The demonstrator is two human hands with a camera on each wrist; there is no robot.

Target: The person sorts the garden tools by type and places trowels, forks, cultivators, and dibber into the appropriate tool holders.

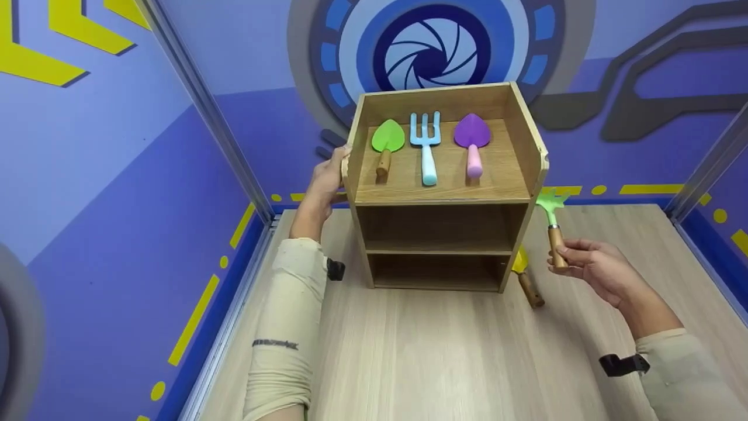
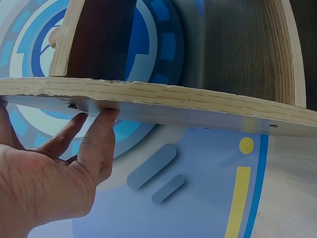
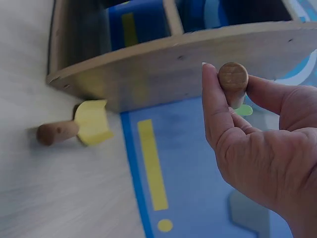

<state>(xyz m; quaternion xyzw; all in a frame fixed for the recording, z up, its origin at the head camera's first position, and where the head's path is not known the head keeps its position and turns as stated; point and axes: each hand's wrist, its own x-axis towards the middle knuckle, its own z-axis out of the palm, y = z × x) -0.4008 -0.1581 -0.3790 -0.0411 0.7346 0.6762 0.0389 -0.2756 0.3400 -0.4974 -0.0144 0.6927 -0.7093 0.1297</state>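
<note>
A small wooden shelf (image 1: pixel 438 228) stands on the table. Against its left side rests my left hand (image 1: pixel 326 181), and in the left wrist view the extended fingers (image 2: pixel 101 134) touch the outer panel. My right hand (image 1: pixel 602 269) pinches the wooden handle of a green hand rake (image 1: pixel 553 217) between thumb and fingers, prongs up, beside the shelf's right side. The right wrist view shows the handle end-on, with most of the green head hidden. On the top board lie a green trowel (image 1: pixel 388 137), a light blue garden fork (image 1: pixel 428 155) and a purple trowel (image 1: pixel 473 133) with a pink handle.
A yellow garden tool (image 1: pixel 529 287) with a wooden handle lies on the table (image 1: pixel 421 356), right of the shelf, its head partly hidden. Below the top board are two compartments (image 1: pixel 438 228). Blue printed walls (image 1: pixel 251 134) enclose the table at the back and sides.
</note>
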